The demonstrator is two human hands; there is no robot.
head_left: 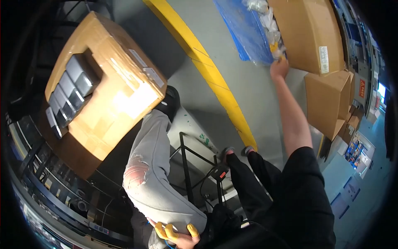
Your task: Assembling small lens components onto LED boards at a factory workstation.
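Observation:
My right hand [280,68] reaches far out at the upper right, with yellow finger covers at its tips. Its fingers close on crumpled clear plastic [271,27], between a blue plastic-covered sheet or bin [244,31] and a large cardboard box [309,35]. What lies within the plastic is too blurred to make out. At the lower edge my left hand [180,238] rests against a leg in ripped grey jeans [166,193]. Yellow covers sit on its fingertips, which are apart, and no object shows in it.
A carton [118,95] with several dark grey cases [68,93] on it stands at the left. Open cardboard boxes [327,99] stand at the right. Yellow tape [211,79] crosses the floor. A black metal frame [185,166] stands near legs in black trousers [244,182].

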